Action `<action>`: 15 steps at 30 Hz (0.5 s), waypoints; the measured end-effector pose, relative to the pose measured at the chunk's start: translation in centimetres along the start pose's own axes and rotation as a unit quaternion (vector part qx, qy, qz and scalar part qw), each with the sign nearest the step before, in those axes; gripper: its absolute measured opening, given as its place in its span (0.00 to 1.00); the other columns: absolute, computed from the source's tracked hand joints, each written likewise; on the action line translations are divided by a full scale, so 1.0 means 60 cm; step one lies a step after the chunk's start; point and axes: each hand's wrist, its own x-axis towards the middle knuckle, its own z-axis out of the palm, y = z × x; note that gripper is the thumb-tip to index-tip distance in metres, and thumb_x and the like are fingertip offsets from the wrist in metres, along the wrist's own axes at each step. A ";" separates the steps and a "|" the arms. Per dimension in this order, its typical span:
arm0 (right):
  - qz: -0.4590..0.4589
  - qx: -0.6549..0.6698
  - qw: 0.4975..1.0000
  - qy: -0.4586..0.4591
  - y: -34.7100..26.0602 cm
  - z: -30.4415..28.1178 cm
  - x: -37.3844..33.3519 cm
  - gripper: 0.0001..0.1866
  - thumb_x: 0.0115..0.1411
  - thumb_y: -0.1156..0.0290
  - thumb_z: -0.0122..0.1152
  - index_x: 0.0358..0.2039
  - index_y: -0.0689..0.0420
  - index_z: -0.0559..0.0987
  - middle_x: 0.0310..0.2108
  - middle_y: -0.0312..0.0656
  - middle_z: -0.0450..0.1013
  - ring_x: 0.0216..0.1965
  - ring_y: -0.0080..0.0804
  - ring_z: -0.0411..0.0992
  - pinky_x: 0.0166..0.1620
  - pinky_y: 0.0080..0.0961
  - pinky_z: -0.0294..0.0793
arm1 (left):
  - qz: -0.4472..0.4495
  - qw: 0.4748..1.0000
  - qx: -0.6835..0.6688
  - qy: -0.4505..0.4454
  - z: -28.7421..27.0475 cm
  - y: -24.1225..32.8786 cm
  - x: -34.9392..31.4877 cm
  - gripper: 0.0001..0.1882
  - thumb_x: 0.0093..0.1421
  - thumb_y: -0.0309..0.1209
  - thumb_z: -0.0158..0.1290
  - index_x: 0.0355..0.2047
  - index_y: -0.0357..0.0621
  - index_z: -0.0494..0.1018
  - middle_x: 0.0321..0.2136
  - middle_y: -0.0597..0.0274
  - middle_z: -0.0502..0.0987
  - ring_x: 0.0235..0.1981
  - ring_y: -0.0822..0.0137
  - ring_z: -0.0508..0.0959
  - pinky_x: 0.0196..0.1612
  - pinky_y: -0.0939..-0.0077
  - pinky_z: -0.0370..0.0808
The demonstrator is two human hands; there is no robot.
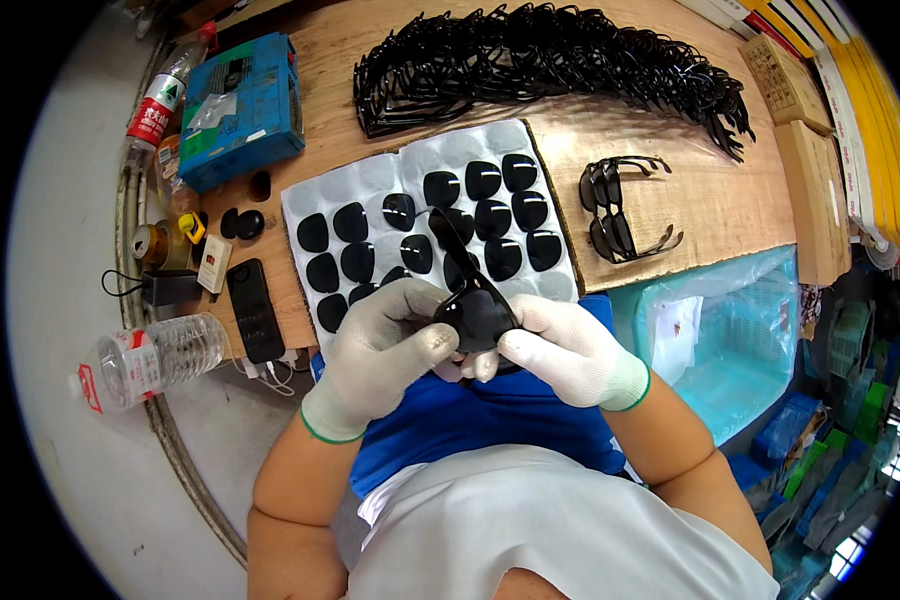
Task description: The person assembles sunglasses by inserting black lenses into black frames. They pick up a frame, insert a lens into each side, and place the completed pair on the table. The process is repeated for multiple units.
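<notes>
Both my hands wear white knit gloves and hold a black sunglasses frame close to my body, one dark lens facing up and a temple arm pointing away. My left hand pinches its left side, my right hand its right side. The rest of the frame is hidden by fingers. Just beyond lies a light grey moulded tray with dark lenses in rows of pockets. Sunglasses rest right of the tray. A long pile of black frames spreads across the far table.
At left are a blue box, a black phone, a large clear bottle and a red-labelled bottle. A turquoise basket lined with plastic stands right, near cardboard boxes and yellow stacked sheets.
</notes>
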 end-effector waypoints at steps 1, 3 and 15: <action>-0.010 -0.003 1.000 0.002 0.003 -0.002 -0.001 0.13 0.74 0.70 0.47 0.46 0.65 0.77 0.35 0.39 0.79 0.37 0.25 0.75 0.44 0.25 0.76 | 0.004 1.000 0.030 0.001 0.001 0.002 -0.003 0.15 0.66 0.33 0.59 0.45 0.31 0.75 0.32 0.57 0.81 0.30 0.73 0.81 0.35 0.81 0.80; -0.029 -0.010 1.000 0.006 0.010 -0.004 -0.001 0.13 0.74 0.70 0.47 0.45 0.66 0.77 0.34 0.40 0.79 0.37 0.25 0.76 0.44 0.25 0.77 | 0.013 0.996 0.090 0.003 0.004 0.008 -0.009 0.14 0.67 0.33 0.58 0.44 0.31 0.75 0.31 0.59 0.80 0.30 0.73 0.81 0.35 0.81 0.80; -0.088 -0.206 0.975 -0.007 -0.038 -0.007 -0.008 0.08 0.68 0.74 0.54 0.39 0.63 0.80 0.29 0.39 0.81 0.31 0.24 0.79 0.38 0.22 0.78 | 0.122 0.963 0.238 -0.019 0.023 0.033 -0.019 0.14 0.64 0.36 0.57 0.32 0.35 0.81 0.26 0.61 0.76 0.25 0.74 0.72 0.28 0.77 0.65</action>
